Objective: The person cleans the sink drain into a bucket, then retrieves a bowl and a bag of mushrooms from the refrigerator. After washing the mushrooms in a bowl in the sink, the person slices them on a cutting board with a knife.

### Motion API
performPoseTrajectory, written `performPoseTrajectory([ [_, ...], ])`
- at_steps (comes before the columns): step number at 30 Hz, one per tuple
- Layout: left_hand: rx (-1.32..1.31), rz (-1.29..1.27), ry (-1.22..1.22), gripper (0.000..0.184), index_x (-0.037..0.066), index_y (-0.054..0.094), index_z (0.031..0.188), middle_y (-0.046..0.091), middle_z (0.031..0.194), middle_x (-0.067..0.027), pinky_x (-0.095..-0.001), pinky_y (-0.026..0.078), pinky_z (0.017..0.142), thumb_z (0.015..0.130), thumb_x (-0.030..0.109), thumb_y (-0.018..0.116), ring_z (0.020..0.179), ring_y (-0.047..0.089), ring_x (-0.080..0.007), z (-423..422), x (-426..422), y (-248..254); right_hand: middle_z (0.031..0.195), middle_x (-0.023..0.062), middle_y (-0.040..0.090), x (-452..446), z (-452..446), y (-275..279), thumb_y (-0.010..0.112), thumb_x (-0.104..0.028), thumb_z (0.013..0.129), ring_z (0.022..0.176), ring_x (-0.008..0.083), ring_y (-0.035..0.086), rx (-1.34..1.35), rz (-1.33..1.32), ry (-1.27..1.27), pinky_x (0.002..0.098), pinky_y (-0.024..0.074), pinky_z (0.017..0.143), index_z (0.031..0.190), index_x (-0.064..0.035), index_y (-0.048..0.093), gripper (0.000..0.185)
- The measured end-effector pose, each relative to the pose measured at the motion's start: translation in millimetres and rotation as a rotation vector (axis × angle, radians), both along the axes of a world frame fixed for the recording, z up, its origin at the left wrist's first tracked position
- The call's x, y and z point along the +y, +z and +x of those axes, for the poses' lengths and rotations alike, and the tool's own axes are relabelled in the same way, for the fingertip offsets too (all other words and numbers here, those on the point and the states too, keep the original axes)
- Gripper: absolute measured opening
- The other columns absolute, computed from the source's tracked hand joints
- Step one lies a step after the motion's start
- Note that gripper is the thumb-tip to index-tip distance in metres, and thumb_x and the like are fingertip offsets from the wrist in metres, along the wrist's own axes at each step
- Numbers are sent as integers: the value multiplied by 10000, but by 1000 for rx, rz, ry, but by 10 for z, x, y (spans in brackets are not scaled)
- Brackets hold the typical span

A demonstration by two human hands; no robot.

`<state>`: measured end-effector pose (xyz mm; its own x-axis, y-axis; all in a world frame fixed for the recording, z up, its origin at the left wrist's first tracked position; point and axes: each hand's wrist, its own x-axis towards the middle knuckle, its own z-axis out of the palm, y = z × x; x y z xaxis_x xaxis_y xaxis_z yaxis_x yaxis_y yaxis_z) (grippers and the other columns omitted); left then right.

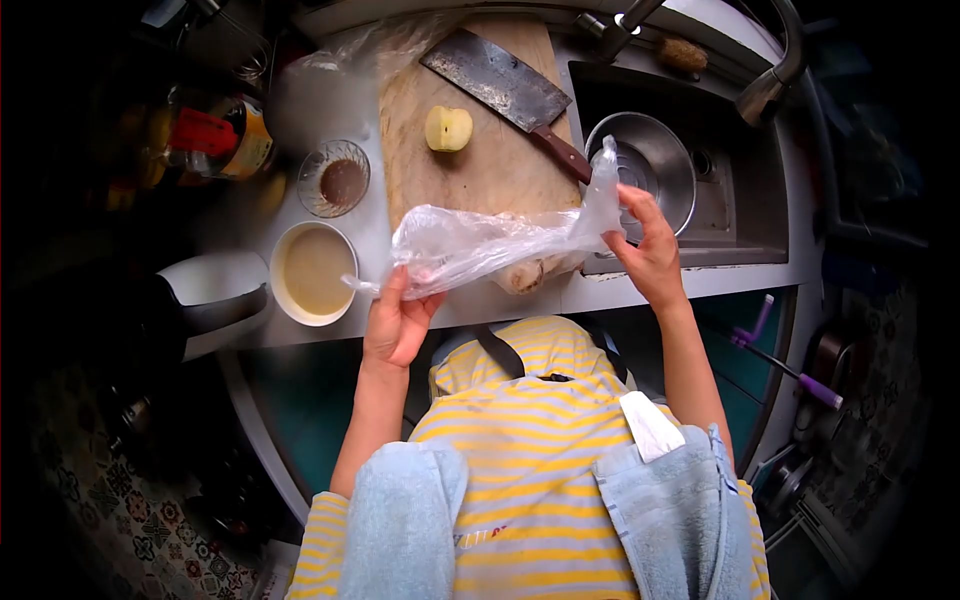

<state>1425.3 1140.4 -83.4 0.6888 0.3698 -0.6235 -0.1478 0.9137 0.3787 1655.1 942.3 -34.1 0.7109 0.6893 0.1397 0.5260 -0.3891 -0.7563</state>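
Note:
A clear plastic bag [475, 243] is stretched between my two hands over the front of the wooden cutting board [490, 185]. My left hand [398, 322] pinches its left end near the counter edge. At the other end, the fingers and thumb of my right hand [648, 243] grip the bag's gathered part. A pale, knobbly piece [527, 274] shows below the bag; its kind is unclear. Farther back on the board lie a peeled, cut apple [448, 129] and a cleaver [497, 80], its wooden handle pointing toward my right hand.
Left of the board stand a glass bowl [336, 178] with brown liquid and a white bowl [314, 273] of cloudy liquid. A metal basin [655, 150] sits in the sink [735, 215] at right, under the faucet [765, 95]. More plastic film [375, 45] lies at the back.

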Motion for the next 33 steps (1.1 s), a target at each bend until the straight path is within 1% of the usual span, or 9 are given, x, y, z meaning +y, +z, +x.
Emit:
performPoseTrajectory([
  [5,-333,-149,63,284,51,497,1125,576,1089,-77,-347,494,822,875,181,535,986,564,-200,372,149,163,1102,34,547,453,-335,289,604,-96,700,1123,189,473,-712,-160,475,417,259,1038,1230,-191,482,552],
  [6,-283,-129,50,249,63,516,1096,591,1046,-57,-324,501,799,866,151,550,940,579,-175,416,186,164,939,13,583,533,-386,225,588,-154,717,994,168,534,-782,-178,465,406,297,1009,1065,-181,575,349],
  [9,-115,-23,43,172,74,567,1014,609,927,-19,-292,512,707,857,145,569,834,588,-126,468,324,207,723,-7,547,533,-193,121,621,-166,689,796,171,550,-720,-334,417,381,352,946,822,-157,587,137],
  [10,-154,-51,30,149,84,574,982,607,887,-4,-269,510,653,854,159,579,784,584,-103,432,390,170,599,-5,477,525,-139,127,651,-173,660,662,186,509,-672,-142,307,357,380,886,674,-141,519,137],
  [15,1,39,5,213,92,561,990,610,894,-13,-293,490,729,879,273,536,811,580,-121,526,224,390,764,32,554,564,-115,329,646,-156,665,789,210,548,-729,-1,276,350,444,782,782,-116,564,148],
  [19,-182,-186,16,316,72,553,973,610,878,-32,-299,486,743,896,368,472,820,584,-145,383,332,308,863,76,610,460,-388,257,576,-161,738,823,247,591,-657,72,837,368,482,695,925,-129,569,190],
  [22,-345,-412,-9,327,72,548,923,604,846,-40,-309,502,708,877,391,495,784,589,-157,299,533,48,912,124,623,303,-518,85,512,-166,794,740,283,615,-165,-675,963,392,494,643,1102,-133,517,309],
  [27,-22,-24,-145,238,61,526,937,590,846,-42,-271,496,655,854,282,560,778,583,-140,209,633,10,827,134,603,243,-299,-244,485,-159,826,657,320,604,-244,-391,149,427,482,556,1240,-132,407,422],
  [33,254,695,-235,447,45,473,1116,543,1010,-82,-281,454,775,749,186,685,910,548,-180,126,292,-83,1234,172,390,330,-270,-276,761,-285,612,963,375,532,113,-624,248,424,455,809,1386,-214,157,984],
])
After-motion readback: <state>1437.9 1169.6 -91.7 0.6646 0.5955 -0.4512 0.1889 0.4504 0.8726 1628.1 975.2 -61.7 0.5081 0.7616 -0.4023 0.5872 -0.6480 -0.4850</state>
